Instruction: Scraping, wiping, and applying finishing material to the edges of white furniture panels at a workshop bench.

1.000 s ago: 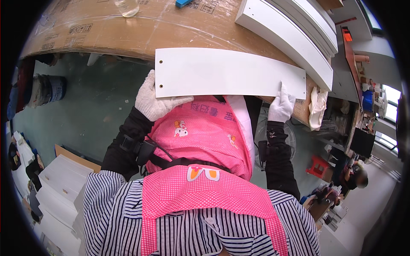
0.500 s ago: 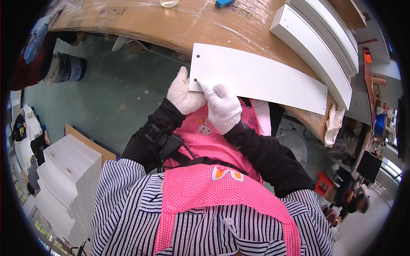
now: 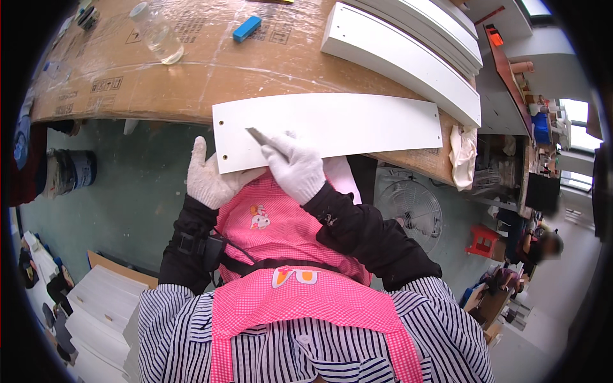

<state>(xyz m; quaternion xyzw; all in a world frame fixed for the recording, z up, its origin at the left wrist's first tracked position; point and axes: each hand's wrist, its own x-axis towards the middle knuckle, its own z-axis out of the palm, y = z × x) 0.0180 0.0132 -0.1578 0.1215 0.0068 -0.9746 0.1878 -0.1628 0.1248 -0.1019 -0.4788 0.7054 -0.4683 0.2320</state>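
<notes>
A long, gently curved white panel [image 3: 332,124] lies across the table's front edge, its left end jutting out toward me. Two small brass-coloured holes show at that end. My left hand [image 3: 214,179], in a white knit glove, supports the panel's near left corner, thumb up beside the edge and fingers partly hidden beneath. Above the panel, my gloved right hand [image 3: 295,167] is closed on a small grey blade [image 3: 257,135], whose tip points up and left over the white face. The blade's other end is hidden in the fingers.
The brown wrapped table [image 3: 211,70] carries a clear bottle [image 3: 159,38], a blue block [image 3: 247,29] and a stack of white curved boards [image 3: 402,64]. A pale cloth [image 3: 462,156] hangs off the right edge. A fan [image 3: 408,214] stands below; a bucket [image 3: 70,171] is left.
My view has shifted, with more of the table showing. My right hand has moved from the near hole rightward along the panel, and the blade now shows. My left hand stays at the corner.
</notes>
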